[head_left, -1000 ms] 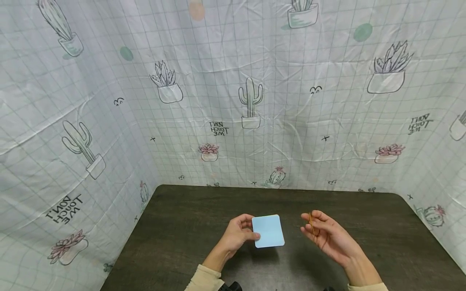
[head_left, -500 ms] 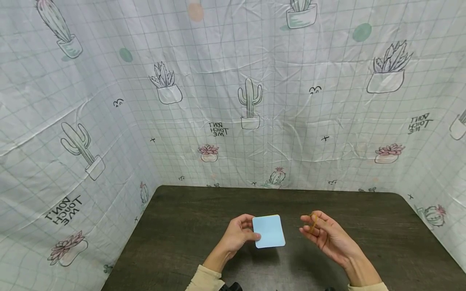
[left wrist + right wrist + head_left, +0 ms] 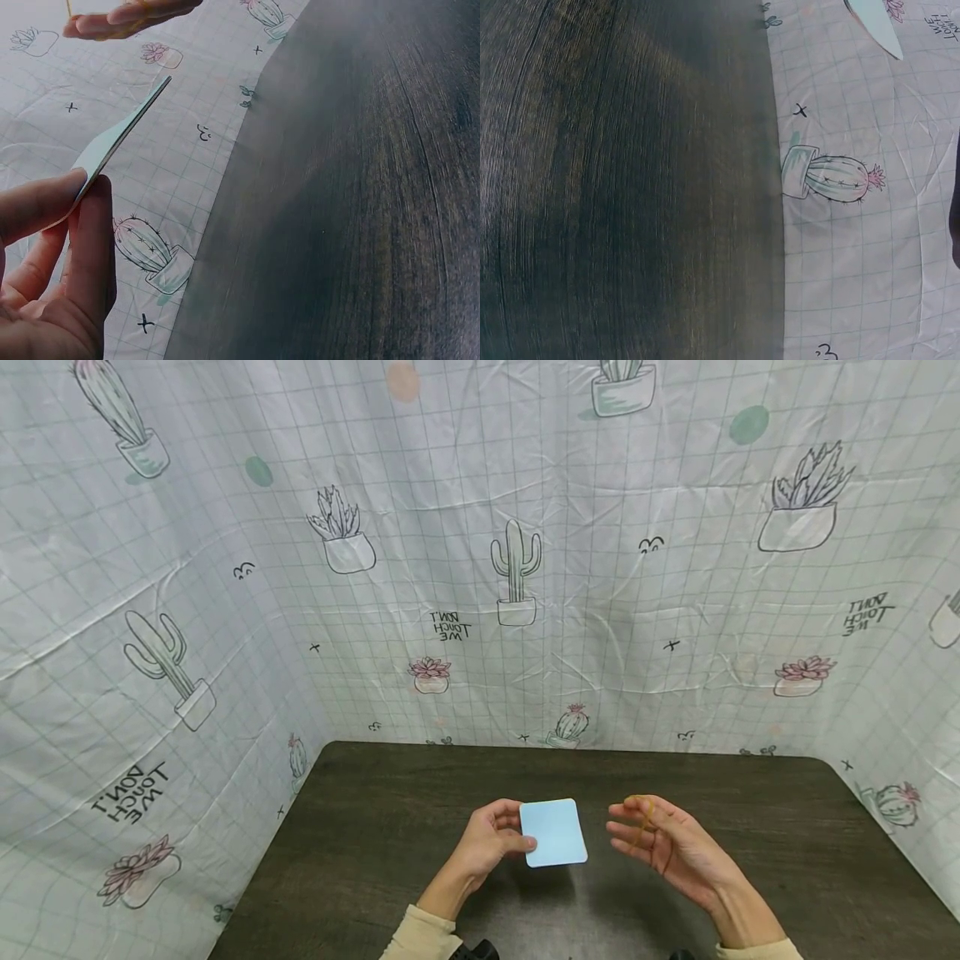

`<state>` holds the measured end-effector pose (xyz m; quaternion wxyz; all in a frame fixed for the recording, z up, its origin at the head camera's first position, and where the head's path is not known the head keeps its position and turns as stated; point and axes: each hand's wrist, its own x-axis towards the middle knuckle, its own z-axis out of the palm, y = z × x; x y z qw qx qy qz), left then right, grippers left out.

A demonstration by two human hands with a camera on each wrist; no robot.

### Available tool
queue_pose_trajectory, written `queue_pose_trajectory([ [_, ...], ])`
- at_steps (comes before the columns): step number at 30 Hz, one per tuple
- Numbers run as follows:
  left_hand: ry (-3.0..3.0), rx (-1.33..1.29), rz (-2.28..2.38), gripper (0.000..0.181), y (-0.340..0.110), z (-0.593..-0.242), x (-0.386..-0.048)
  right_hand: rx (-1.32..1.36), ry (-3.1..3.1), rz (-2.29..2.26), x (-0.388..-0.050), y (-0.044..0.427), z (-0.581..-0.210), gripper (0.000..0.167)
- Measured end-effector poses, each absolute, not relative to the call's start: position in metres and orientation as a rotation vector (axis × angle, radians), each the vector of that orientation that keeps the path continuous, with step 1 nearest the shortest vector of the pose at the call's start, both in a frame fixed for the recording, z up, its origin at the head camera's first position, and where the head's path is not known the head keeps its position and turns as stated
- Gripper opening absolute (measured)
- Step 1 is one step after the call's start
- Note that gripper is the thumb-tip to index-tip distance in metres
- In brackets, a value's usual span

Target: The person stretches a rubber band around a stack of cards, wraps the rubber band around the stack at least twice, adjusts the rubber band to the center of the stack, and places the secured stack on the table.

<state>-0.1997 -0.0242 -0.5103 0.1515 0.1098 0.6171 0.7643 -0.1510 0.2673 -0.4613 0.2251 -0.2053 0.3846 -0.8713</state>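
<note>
My left hand (image 3: 482, 842) pinches a thin light-blue square card (image 3: 557, 833) with rounded corners, thumb on its face and fingers behind. In the left wrist view the card (image 3: 124, 135) is seen nearly edge-on, tilted, between thumb and index finger. To its right, apart from it, my right hand (image 3: 688, 858) holds a thin yellow-orange rubber band (image 3: 647, 818) stretched between the thumb and the fingers. The band (image 3: 69, 7) also shows across the fingers at the top of the left wrist view. A corner of the card (image 3: 877, 26) appears in the right wrist view.
Both hands are above a dark wood-grain table (image 3: 420, 768). A white grid-patterned cloth (image 3: 600, 652) with cactus drawings hangs behind the table and along both sides. A dark shape (image 3: 955, 210) at the right wrist view's right edge is too cropped to identify.
The right hand's fingers have spread and straightened a little leftwards, stretching the rubber band wider. The left hand and the card have hardly moved.
</note>
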Motion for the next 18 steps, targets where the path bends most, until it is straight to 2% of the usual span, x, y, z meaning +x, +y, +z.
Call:
queue_pose_trajectory([
  [8,1.757,0.305,2.203,0.045,-0.0251,-0.5085,-0.1994,-0.53,1.216,-2.359,-0.1519,0.2682,-0.4615,0.04],
  [18,1.773,0.277,2.223,0.038,-0.0281,-0.5059,-0.1989,-0.593,1.246,-2.307,-0.1564,0.2713,-0.4684,0.04],
])
